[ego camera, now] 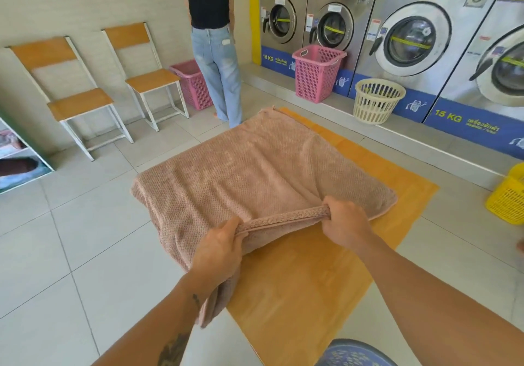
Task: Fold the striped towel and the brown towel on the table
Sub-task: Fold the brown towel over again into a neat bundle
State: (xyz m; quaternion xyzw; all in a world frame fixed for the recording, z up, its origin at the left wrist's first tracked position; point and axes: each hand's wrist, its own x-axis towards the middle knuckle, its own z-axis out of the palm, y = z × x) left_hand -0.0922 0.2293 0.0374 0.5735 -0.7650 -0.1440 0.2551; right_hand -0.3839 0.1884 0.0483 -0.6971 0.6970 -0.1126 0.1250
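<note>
The brown towel (255,167), pinkish-brown with a waffle texture, lies spread over the far part of the orange-topped table (306,275), its left side hanging off the table's edge. My left hand (218,249) pinches the towel's near edge at its left. My right hand (344,221) grips the same edge further right, and the hem is stretched taut between them. No striped towel is in view.
A person in jeans (217,54) stands beyond the table, facing away. Two wooden chairs (82,93) line the left wall. Pink baskets (314,72), a cream basket (375,100) and a yellow basket (507,198) sit by the washing machines (411,37). A blue basket rim (354,353) is near me.
</note>
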